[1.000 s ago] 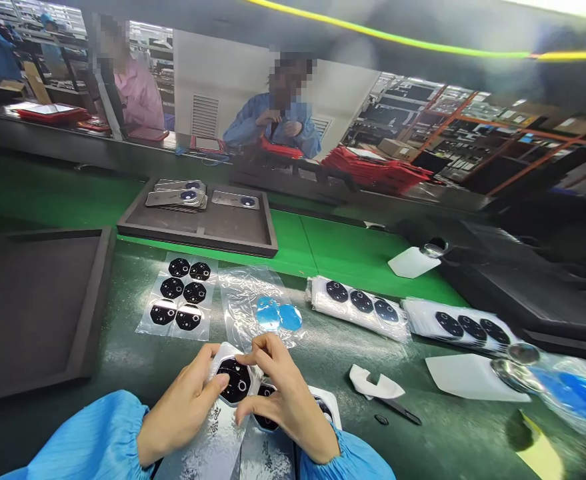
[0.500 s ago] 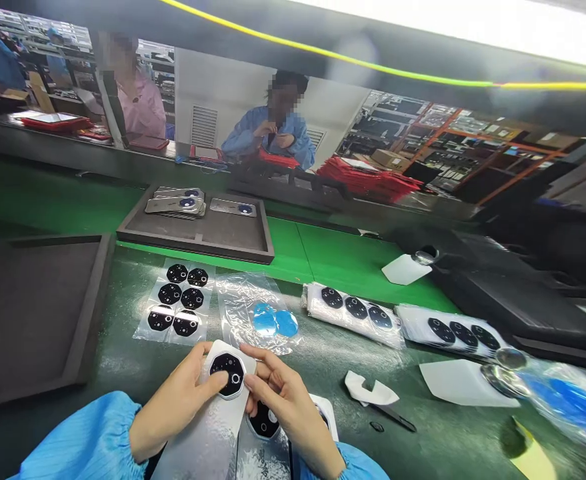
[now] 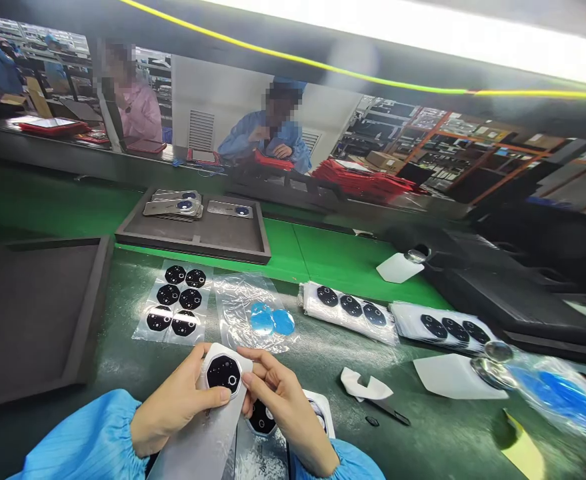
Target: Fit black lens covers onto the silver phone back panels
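Note:
A silvery-white phone back cover (image 3: 200, 443) is held tilted between both hands, with a black octagonal camera lens cover (image 3: 221, 371) near its top end. My left hand (image 3: 170, 397) grips the left side, its thumb at the lens cover's lower edge. On the right edge, my right hand (image 3: 285, 403) pinches the cover beside the lens cover, fingers curled behind. Under the right hand lies another phone back cover (image 3: 260, 460) with a black lens cover, partly hidden. A white-edged piece (image 3: 325, 407) shows beyond the right wrist.
Ahead lie a sheet of black lens covers (image 3: 175, 300), clear film with blue discs (image 3: 273, 320) and stacked lens-cover sheets (image 3: 347, 310). A tray (image 3: 223, 240) holds more back covers. Tweezers (image 3: 387, 412) lie at right; a dark tray (image 3: 33, 313) stands left. Co-workers sit opposite.
My left thumb has slid down from the face of the lens cover to its lower edge, uncovering more of it. My right hand keeps its pinch. The whole view has shifted slightly.

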### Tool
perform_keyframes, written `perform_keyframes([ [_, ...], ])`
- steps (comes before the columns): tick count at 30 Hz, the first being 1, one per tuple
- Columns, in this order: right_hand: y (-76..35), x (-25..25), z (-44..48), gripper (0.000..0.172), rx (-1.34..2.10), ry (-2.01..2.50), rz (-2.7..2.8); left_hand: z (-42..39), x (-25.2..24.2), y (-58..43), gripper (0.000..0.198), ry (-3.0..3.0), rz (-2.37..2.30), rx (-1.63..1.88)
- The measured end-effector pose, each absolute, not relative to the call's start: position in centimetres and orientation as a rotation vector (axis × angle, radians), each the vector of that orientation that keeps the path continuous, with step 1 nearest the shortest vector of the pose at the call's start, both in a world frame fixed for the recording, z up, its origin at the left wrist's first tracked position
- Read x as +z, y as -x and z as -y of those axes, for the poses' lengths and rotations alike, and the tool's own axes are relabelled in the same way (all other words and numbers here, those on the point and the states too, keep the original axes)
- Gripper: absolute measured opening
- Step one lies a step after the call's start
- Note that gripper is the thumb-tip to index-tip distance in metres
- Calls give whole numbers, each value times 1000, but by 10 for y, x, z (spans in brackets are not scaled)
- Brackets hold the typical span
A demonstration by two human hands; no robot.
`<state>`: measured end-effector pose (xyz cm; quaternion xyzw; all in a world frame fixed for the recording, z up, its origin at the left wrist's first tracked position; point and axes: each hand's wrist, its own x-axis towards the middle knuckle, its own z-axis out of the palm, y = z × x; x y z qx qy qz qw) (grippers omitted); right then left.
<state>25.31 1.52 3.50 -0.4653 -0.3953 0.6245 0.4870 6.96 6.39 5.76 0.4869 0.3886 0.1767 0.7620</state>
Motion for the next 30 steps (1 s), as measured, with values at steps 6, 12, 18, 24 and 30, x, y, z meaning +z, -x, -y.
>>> perform_keyframes([
  [6,-255,32,-17,54,1542,1112,915,-66,60,-69,52,-984,-772,381],
  [12,-257,34,-17,55,1567,1146,868,-69,64,-68,49,-961,-715,360],
  [18,-256,32,-17,53,1550,1145,877,-68,63,-67,54,-977,-721,367],
  [24,-254,34,-14,55,1429,1200,1030,-68,60,-65,35,-1224,-753,454],
  [30,-250,31,4,35,1002,1331,1298,-55,62,-78,28,-1386,-966,646],
])
